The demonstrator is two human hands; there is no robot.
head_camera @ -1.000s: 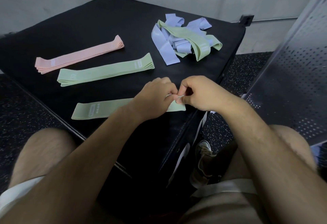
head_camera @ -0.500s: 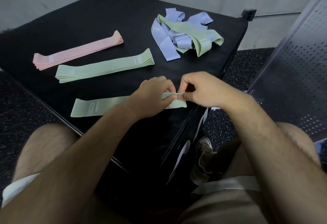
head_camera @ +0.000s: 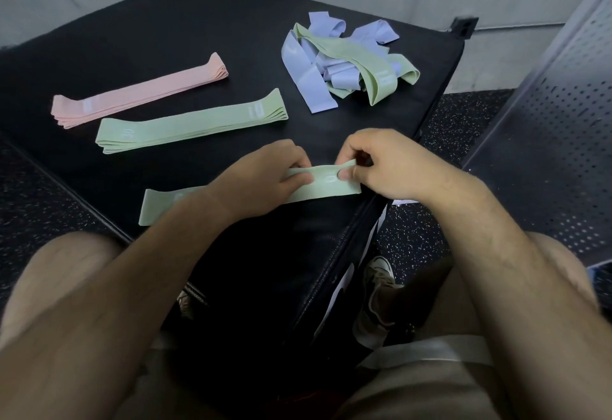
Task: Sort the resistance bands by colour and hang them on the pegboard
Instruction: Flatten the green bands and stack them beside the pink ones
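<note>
1. The right hand point(head_camera: 390, 164) has a narrow grip: thumb and fingertips pinch the right end of a green band point(head_camera: 326, 189), whose upper layer there stands a little raised.
2. The left hand point(head_camera: 265, 177) grips the same band just beside it, fingers curled over the top edge and thumb on the face. The two hands are nearly touching.
3. The band lies flat along the near edge of the black table point(head_camera: 165, 38). Its left end shows past the left forearm and its right end is near the table's corner.
4. Behind it lies a green stack point(head_camera: 188, 124) of bands laid flat on one another, and beyond that a pink stack point(head_camera: 139, 95) laid the same way.
5. At the far right of the table sits a tangled pile point(head_camera: 341, 61) of lilac and green bands, unsorted.
6. A perforated panel, most likely the pegboard point(head_camera: 546, 138), stands off to the right. No band hangs on the part that shows.
7. Sorting looks about half done: pink is gathered, green is partly gathered and lilac is not yet laid out. Hanging has not begun.
</note>
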